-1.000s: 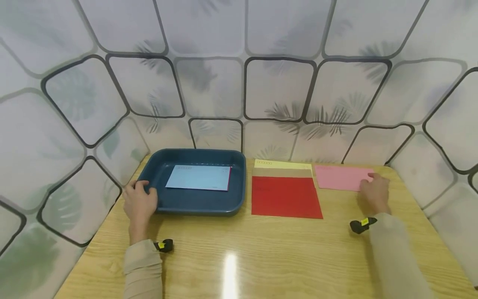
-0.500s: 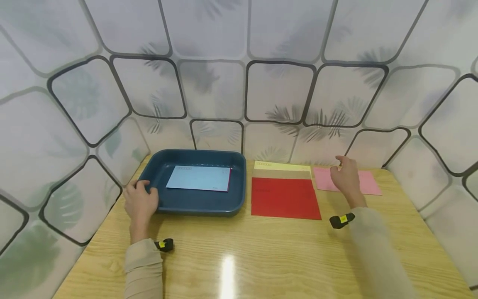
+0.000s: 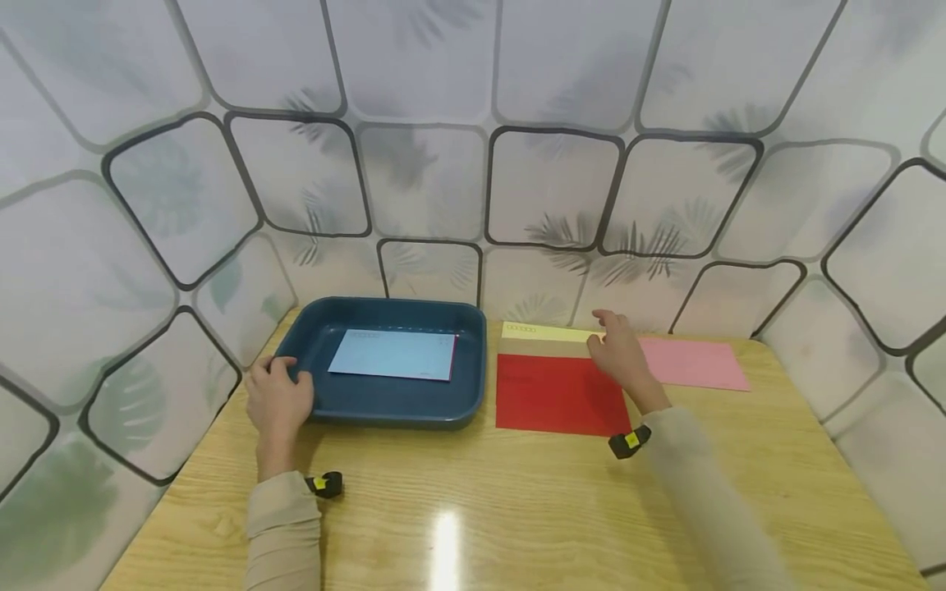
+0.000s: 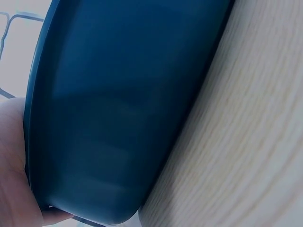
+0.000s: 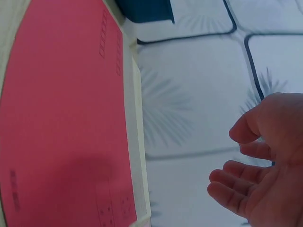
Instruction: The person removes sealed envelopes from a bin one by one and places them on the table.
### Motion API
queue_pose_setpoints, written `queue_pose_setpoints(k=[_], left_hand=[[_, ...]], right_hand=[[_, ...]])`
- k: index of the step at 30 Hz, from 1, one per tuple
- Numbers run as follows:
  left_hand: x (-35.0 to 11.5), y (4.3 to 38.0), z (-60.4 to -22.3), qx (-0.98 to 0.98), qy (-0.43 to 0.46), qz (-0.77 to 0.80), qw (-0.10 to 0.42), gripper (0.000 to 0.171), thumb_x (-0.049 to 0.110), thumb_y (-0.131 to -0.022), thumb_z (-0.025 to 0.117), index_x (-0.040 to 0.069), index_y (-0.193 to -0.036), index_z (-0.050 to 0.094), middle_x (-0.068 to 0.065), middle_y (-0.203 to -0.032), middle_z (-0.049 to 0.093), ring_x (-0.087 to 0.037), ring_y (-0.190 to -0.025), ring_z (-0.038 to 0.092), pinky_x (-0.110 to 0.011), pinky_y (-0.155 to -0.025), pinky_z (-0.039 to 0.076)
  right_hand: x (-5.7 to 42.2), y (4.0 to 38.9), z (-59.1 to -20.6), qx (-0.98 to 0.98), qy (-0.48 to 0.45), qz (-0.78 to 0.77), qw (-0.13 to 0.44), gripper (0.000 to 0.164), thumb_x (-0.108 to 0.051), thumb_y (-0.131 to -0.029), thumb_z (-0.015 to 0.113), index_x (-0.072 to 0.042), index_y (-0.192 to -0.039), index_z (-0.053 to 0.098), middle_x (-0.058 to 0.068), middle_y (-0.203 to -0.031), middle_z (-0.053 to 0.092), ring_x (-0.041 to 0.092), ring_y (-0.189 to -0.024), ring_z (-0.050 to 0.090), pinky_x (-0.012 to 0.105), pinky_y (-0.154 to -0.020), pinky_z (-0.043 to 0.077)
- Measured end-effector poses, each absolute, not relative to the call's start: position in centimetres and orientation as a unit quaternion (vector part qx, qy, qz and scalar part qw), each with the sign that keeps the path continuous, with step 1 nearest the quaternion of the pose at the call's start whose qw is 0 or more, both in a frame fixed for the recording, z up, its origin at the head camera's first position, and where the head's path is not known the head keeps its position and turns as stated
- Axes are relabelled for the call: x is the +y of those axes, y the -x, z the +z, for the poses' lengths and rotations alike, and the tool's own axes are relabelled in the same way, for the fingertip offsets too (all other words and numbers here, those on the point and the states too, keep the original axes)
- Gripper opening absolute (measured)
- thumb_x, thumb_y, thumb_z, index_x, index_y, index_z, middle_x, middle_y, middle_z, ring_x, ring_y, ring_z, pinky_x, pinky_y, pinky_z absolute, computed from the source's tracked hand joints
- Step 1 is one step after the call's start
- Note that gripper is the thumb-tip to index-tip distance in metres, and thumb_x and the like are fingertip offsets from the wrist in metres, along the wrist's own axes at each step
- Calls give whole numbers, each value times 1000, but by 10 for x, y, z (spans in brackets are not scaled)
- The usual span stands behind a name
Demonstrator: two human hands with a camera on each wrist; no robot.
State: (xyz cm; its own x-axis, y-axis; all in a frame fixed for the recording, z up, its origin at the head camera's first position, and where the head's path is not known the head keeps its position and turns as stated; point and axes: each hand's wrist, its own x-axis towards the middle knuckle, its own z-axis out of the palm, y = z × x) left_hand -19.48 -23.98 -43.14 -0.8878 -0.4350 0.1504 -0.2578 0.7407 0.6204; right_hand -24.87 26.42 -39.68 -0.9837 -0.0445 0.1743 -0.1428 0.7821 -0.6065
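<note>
My left hand (image 3: 279, 400) grips the left front corner of a dark blue tray (image 3: 384, 408), fingers over its rim. The left wrist view shows the tray's side wall (image 4: 118, 109) with part of the hand at the rim. In the tray lies a light blue envelope (image 3: 392, 355), a reddish edge showing under its right side. My right hand (image 3: 621, 355) hovers, fingers loosely bent and holding nothing, over the right part of an overlapping pile: a red envelope (image 3: 554, 394) in front, a tan one (image 3: 543, 347) and a yellow one (image 3: 547, 330) behind.
A pink envelope (image 3: 695, 364) lies right of the pile, its left end partly behind my right hand. All of this rests on a wooden table (image 3: 517, 509). A patterned wall covering (image 3: 421, 180) rises behind the table and along both sides.
My right hand has moved left from the pink envelope's right end to over the pile of red, tan and yellow envelopes. My left hand stays on the tray.
</note>
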Motion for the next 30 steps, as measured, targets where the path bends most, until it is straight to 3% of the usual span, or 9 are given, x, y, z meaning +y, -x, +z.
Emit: queue_pose_setpoints(k=[6, 13, 18, 25, 30], left_hand=[[-242, 194, -432, -919, -188, -315, 141, 42, 21, -98, 40, -1, -132, 52, -26, -147, 34, -48, -132, 34, -68, -95, 35], [-247, 193, -425, -922, -161, -320, 149, 50, 24, -101, 38, -7, -139, 47, -32, -146, 38, -52, -134, 32, -64, -106, 29], [-249, 193, -422, -932, -158, -298, 133, 58, 29, -102, 38, -8, -147, 36, -33, -149, 35, -55, -137, 27, -64, -112, 19], [-254, 193, -424, -948, -127, -279, 86, 74, 32, -101, 42, -4, -157, 8, -37, -154, 23, -59, -139, 21, -69, -110, 20], [-255, 193, -425, -947, -123, -286, 81, 74, 30, -101, 42, -4, -157, 7, -37, -154, 21, -59, -139, 20, -68, -109, 21]], right_hand=[[234, 249, -401, -945, -99, 311, 30, 57, -14, -94, 44, 3, -149, 35, 30, -145, 36, 46, -133, 39, 61, -105, 37], [188, 243, -399, -946, -165, 277, 19, 66, -17, -95, 57, -3, -153, 29, 27, -149, 33, 42, -136, 36, 57, -108, 37], [155, 239, -401, -948, -212, 238, 25, 74, -21, -94, 64, -5, -155, 26, 24, -151, 35, 41, -139, 34, 55, -110, 36], [112, 238, -400, -951, -262, 166, 11, 79, -33, -94, 66, -9, -158, 24, 21, -154, 33, 39, -144, 28, 52, -116, 30], [89, 240, -404, -950, -288, 124, 3, 81, -37, -94, 65, -11, -158, 23, 21, -156, 32, 41, -146, 24, 52, -117, 26]])
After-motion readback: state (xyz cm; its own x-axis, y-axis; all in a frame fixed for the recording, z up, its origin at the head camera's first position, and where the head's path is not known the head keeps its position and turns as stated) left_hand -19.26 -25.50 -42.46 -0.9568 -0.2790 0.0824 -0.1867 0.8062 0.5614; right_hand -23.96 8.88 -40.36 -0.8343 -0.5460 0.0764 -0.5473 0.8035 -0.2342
